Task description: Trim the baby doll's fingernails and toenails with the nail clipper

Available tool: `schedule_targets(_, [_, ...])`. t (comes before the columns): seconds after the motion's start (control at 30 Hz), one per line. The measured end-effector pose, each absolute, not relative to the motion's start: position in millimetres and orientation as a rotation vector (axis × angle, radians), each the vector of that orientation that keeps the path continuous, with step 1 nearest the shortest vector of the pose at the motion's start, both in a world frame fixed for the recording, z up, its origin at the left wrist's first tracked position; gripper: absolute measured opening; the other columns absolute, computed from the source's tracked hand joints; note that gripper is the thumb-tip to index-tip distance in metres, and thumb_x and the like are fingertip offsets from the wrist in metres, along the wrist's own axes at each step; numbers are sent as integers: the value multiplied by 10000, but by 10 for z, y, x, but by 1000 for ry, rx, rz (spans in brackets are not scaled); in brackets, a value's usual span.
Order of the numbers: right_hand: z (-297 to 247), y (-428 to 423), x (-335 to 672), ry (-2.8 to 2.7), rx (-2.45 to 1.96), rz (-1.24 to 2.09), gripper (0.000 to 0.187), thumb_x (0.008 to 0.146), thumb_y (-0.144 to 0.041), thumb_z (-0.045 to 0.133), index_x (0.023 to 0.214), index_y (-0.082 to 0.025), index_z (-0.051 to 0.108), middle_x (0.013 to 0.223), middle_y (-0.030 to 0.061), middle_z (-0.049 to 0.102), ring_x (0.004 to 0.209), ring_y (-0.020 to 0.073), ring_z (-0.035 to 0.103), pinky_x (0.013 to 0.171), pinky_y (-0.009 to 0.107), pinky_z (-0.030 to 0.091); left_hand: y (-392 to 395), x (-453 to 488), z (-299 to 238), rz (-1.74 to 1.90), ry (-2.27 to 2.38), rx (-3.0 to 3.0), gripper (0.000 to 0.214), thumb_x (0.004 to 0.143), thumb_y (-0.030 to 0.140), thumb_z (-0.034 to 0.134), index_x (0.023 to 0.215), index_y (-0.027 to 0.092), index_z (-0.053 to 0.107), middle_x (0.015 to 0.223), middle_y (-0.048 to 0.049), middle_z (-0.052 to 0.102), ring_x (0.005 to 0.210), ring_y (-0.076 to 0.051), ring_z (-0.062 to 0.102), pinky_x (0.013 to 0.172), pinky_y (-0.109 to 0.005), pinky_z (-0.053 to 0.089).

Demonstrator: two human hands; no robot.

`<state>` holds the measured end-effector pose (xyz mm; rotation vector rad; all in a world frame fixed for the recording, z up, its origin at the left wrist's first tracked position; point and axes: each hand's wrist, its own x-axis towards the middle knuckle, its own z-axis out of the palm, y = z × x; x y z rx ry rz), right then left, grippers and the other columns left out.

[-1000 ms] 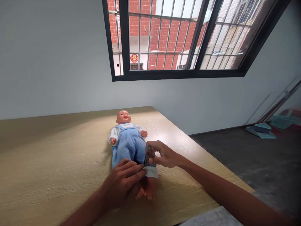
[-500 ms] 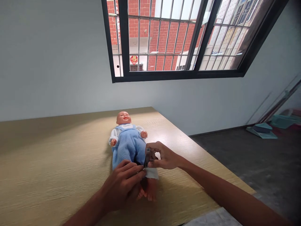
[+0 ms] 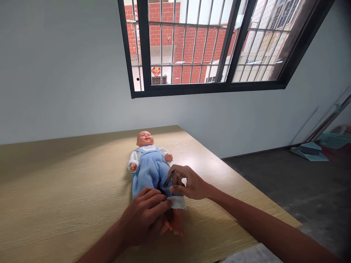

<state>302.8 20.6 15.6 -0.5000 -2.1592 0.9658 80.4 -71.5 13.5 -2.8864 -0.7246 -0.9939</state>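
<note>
A baby doll (image 3: 150,166) in fleecy light-blue overalls and a white top lies face up on the table, its bare feet (image 3: 175,223) towards me. My left hand (image 3: 146,212) is closed over the doll's lower leg, fingertips by the white trouser cuff (image 3: 177,202). It hides much of that leg. In my right hand (image 3: 188,182), thumb and fingers grip a small metal nail clipper (image 3: 169,178), held tilted just above the doll's other leg.
The wooden table (image 3: 76,182) has its right edge beside my right forearm. A barred window (image 3: 189,47) is set in the wall behind. On the dark floor at right lies a pale-blue dustpan-like object (image 3: 309,151).
The nail clipper has tilted from nearly upright to a slant, its lower end moving left and up, away from my left fingertips. My left hand stays on the leg.
</note>
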Motion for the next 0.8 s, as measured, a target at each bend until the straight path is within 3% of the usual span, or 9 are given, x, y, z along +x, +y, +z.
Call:
schedule_targets(0.23, [137,259,2997,-1990,-664,748,275,874,-379,688,997,-184,539,652,-64,454,560,90,406,560,228,379,-696,781,83,-934,-811,-2861,331,922,111,464,1219,159,602,1117,-109,670,1074,-258,572,919,-416,510])
schedule_targets(0.43, [95,372,3032,-2161,-805,738,308,918,-459,600,874,-203,435,637,-76,382,531,82,329,496,218,287,-700,770,40,-928,-909,-2771,430,853,82,489,1263,159,590,1235,-145,605,1198,-302,522,966,-489,528])
schedule_targets(0.6, [105,351,3029,-2230,-908,644,261,940,-432,569,904,-199,459,632,-65,458,541,103,391,519,235,266,-699,764,14,-913,-1002,-2740,446,828,91,508,1250,194,605,1267,-142,573,1257,-323,479,980,-528,530])
schedule_targets(0.8, [74,323,3001,-2266,-960,559,269,988,-431,473,1094,-186,504,706,-33,555,594,133,477,588,257,300,-669,746,-16,-877,-1020,-2701,466,802,104,537,1248,221,602,1290,-142,541,1251,-342,461,976,-555,502])
